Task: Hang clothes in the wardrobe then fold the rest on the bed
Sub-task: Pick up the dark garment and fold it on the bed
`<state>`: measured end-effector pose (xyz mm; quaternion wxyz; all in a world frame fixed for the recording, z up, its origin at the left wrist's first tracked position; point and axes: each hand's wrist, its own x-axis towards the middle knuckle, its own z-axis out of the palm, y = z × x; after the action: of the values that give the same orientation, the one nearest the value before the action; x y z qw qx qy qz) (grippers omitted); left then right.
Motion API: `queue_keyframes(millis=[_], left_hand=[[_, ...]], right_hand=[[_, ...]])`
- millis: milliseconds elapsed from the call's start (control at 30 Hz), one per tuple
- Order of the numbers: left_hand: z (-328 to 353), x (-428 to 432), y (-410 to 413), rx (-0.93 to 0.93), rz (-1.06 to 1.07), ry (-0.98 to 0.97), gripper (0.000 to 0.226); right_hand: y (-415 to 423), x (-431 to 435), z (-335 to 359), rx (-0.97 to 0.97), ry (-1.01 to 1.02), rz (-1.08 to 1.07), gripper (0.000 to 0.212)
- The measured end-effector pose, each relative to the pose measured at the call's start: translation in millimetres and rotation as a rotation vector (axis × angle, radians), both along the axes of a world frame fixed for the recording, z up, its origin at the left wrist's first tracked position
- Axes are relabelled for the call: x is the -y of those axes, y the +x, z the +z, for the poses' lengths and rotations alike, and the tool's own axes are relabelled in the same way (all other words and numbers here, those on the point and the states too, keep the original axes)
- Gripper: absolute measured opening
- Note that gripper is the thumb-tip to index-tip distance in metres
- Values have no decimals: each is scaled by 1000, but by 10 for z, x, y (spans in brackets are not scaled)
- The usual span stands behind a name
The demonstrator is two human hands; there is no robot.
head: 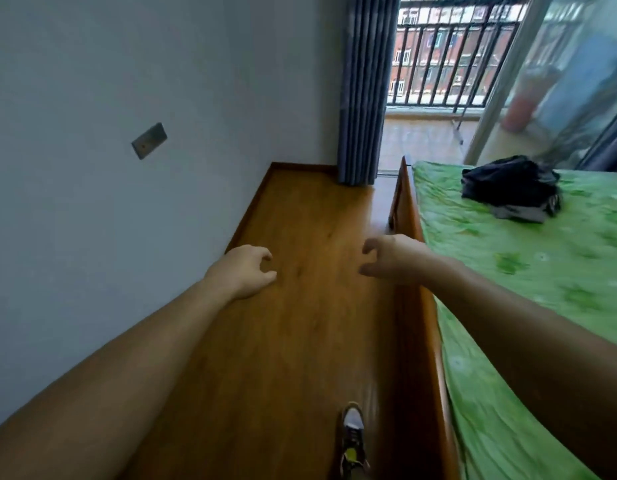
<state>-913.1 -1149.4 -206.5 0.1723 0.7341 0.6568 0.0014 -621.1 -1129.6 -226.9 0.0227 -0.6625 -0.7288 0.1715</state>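
Looked down from the head at two bare arms stretched out in front. Held the left hand (243, 271) above the wooden floor (300, 209), near the pale wall (127, 81), with fingers loosely curled and nothing in them. Held the right hand (392, 259) just beside the brown bed frame (416, 306), fingers bent like a claw, thumb apart from them, also gripping nothing. Left a strip of floor showing between the two hands. Stood with one shoe (352, 433) on the floor close to the bed frame, at the bottom of the view. Saw the bed (490, 358) on the right, covered by a green sheet (549, 271) with a leafy pattern. Found the pile of clothes (509, 185) lying on the sheet at the far end of the bed, well apart from both hands, with dark cloth on top and some grey cloth under it. Could not tell how many clothes made up the pile. Saw a small grey plate (149, 141) on the wall, up and left of the left hand. Saw a blue-grey curtain (366, 88) hanging in the far corner, and past it a dark railing (449, 64) with red buildings beyond. Saw a blurry glass door (559, 84) behind the bed.
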Motion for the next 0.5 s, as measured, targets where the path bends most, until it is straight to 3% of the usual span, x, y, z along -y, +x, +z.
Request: queue_keyframes(millis=[500], left_hand=[[136, -3243, 1783, -8, -247, 73, 49]], right_hand=[[1584, -2487, 352, 20, -69, -177, 45]])
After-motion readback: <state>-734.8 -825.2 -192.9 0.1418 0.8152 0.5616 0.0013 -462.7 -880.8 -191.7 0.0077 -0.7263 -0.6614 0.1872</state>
